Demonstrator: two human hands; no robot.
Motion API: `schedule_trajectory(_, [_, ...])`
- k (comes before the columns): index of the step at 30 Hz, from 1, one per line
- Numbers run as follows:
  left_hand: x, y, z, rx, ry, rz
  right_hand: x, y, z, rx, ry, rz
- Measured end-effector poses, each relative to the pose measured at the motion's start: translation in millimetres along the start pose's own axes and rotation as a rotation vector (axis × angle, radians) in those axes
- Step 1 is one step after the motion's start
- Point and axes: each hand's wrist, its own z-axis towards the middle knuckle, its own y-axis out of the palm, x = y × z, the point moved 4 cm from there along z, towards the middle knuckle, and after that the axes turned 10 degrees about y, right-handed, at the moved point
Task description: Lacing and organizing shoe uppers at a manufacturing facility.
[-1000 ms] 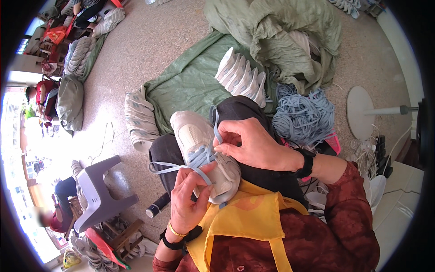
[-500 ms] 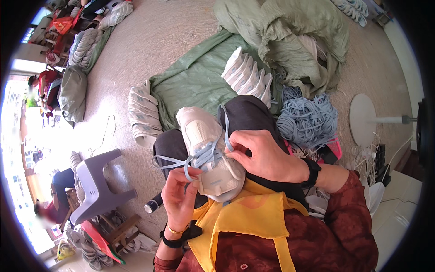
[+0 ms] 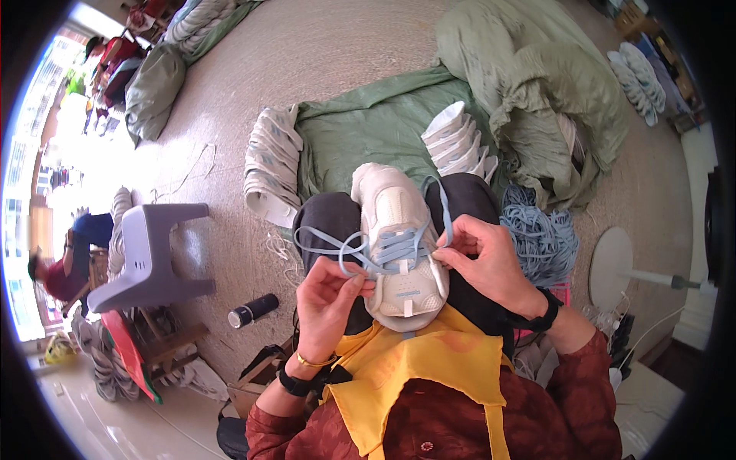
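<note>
A white sneaker upper (image 3: 395, 198) rests between my dark-trousered knees, its toe end pointing away from me. Light blue shoelace (image 3: 398, 248) crosses its front in several rows, with one loose loop out to the left and another arching to the right. My left hand (image 3: 326, 303) is closed in a pinch at the left eyelet edge, on the lace there. On the opposite edge, my right hand (image 3: 491, 261) pinches the other stretch of lace between thumb and forefinger. The exact lace ends under the fingertips are hidden.
Nested white uppers stand in stacks at left (image 3: 272, 165) and right (image 3: 456, 142) on a green sheet (image 3: 356, 138). A blue lace heap (image 3: 539, 239) lies right, below a green sack (image 3: 560, 84). Left are a grey stool (image 3: 146, 264), a dark bottle (image 3: 254, 310) and co-workers.
The whole view has shifted, so surroundings appear displaced. The upper now sits straighter, with its lace rows more exposed. Both hands remain pinched at its two eyelet edges.
</note>
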Motion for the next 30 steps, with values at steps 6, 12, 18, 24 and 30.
schedule_trajectory(6, [-8.9, -2.0, 3.4, 0.022, 0.050, -0.027, 7.2, 1.9, 0.2, -0.033, 0.058, 0.033])
schedule_trajectory(12, [-13.8, -3.3, 6.5, 0.076, 0.128, 0.126, 8.7, 2.8, -1.5, 0.020, 0.083, 0.086])
schedule_trajectory(18, [-9.5, 2.2, 9.6, 0.029, 0.272, 0.422, 4.8, 3.1, -3.2, 0.029, 0.091, 0.051])
schedule_trajectory(24, [20.8, 25.7, 11.3, -0.056, 0.548, 0.818, 9.1, 4.3, -2.1, 0.061, 0.091, 0.085])
schedule_trajectory(30, [0.1, 9.0, 16.1, 0.053, 0.227, 0.491, -14.1, 2.2, -11.3, 0.251, -0.164, -0.291])
